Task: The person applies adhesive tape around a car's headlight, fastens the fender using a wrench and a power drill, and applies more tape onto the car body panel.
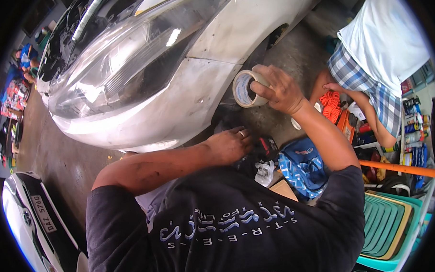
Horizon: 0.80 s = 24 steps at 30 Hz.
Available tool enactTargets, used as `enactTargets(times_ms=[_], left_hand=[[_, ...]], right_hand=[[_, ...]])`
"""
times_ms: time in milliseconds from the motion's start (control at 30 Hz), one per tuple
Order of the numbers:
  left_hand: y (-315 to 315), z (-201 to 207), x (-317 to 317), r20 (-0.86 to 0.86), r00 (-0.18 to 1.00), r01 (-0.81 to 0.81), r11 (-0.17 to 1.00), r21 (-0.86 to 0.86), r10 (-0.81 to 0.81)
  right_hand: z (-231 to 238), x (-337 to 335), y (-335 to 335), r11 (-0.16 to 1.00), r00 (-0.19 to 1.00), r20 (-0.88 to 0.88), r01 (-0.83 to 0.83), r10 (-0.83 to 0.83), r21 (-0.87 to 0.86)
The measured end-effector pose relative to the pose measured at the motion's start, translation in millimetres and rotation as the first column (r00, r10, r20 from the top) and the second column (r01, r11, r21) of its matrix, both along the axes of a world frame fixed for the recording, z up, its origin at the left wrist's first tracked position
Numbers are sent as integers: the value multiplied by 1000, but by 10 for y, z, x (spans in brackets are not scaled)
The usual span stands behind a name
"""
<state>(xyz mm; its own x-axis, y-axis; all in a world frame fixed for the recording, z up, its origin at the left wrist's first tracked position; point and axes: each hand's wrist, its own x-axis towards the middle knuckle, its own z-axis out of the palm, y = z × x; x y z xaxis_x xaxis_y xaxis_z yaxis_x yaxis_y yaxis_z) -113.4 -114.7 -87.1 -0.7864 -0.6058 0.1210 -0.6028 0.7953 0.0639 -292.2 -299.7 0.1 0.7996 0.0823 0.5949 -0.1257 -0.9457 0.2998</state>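
A roll of tan tape [241, 89] is held up beside the car's front corner by my right hand [280, 91], with fingers gripping its side and a fingertip near the hole. My left hand [229, 146], a ring on one finger, rests low over something dark, its fingers loosely bent and partly hidden. Nothing shows in its grasp. In front of me is the pale, scuffed bumper [178, 116] of a car, with a large clear headlight [124, 67] above it. A seam divides the bumper from the fender [252, 27].
A person in a white shirt [386, 39] and plaid shorts sits at right, near an orange coiled hose [330, 105]. A blue bag [302, 164] and plastic bag [264, 173] lie by me. Green stools [383, 226] are stacked lower right; another white car part [38, 224] stands left.
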Motion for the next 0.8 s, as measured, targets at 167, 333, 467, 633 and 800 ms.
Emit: enactTargets(times_ms=[167,333,467,633,800], left_hand=[[-272,-103,-32,0,1000,-18,1000,-14,18],[-603,-52,44,115,992,-57,993,100,46],[-885,-172,113,266,963,-84,986,143,44],[-1206,-41,323,377,924,-156,964,216,65],[-1345,44,401,269,956,-184,951,247,115]], right_hand=[[-61,153,-81,999,999,14,-42,42,-22],[-99,226,-144,995,999,21,26,-24,-94],[-127,315,-186,993,999,39,24,-19,-112],[-129,399,-235,993,999,36,6,-2,-119],[-79,406,-317,991,998,57,28,-20,-129]])
